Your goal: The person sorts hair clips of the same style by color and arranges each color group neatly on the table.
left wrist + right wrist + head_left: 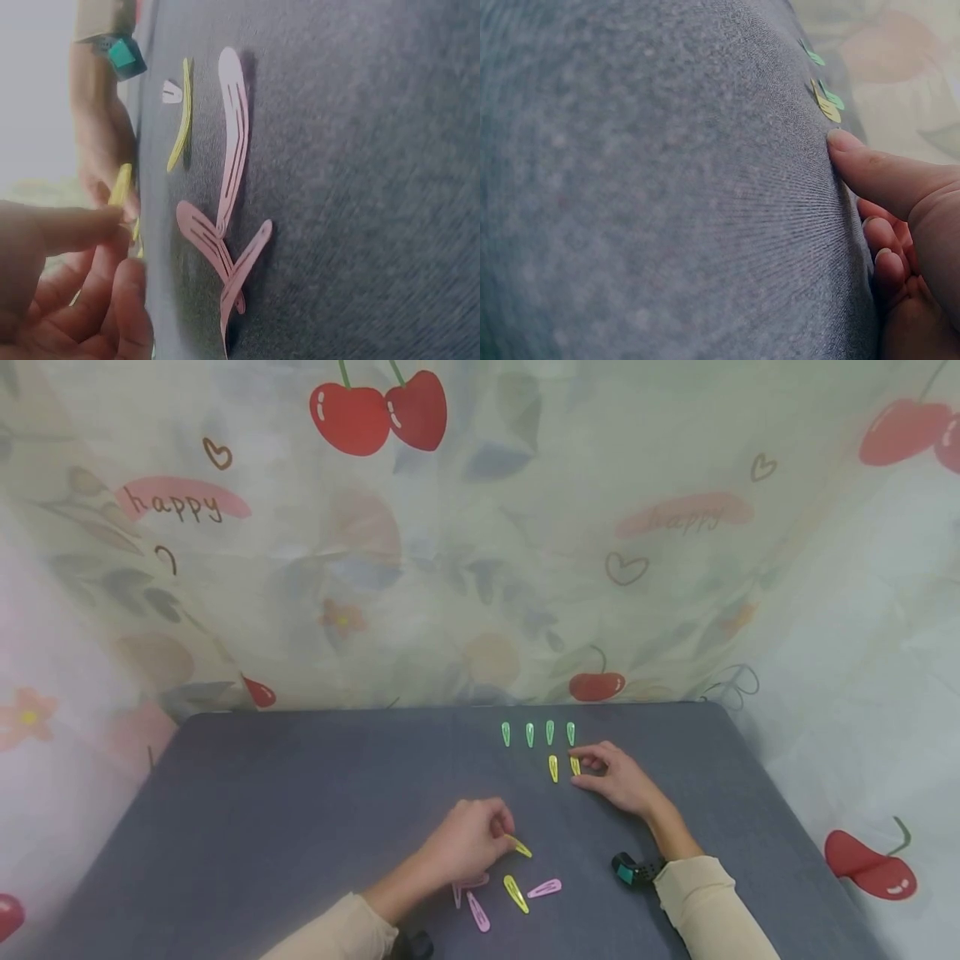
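Observation:
Between thumb and fingertips, my left hand (471, 837) pinches a yellow snap hair clip (519, 846), held over the table near the loose clips. In the left wrist view that clip's end (121, 185) sticks up past the fingers. Farther back, my right hand (617, 779) has its thumb and index finger at the two ends of another yellow hair clip (575, 765) on the cloth. Left of it lies a second yellow clip (553, 768). The right wrist view shows the thumb (885, 172) down at the cloth, hiding the clip at its tip.
Several green hair clips (529, 735) form a row near the table's back edge. By my left hand lie a loose yellow clip (516, 894), a pink clip (544, 888) and overlapping pink clips (477, 912). Grey cloth (300, 810) covers the table; a patterned curtain (450, 610) hangs behind.

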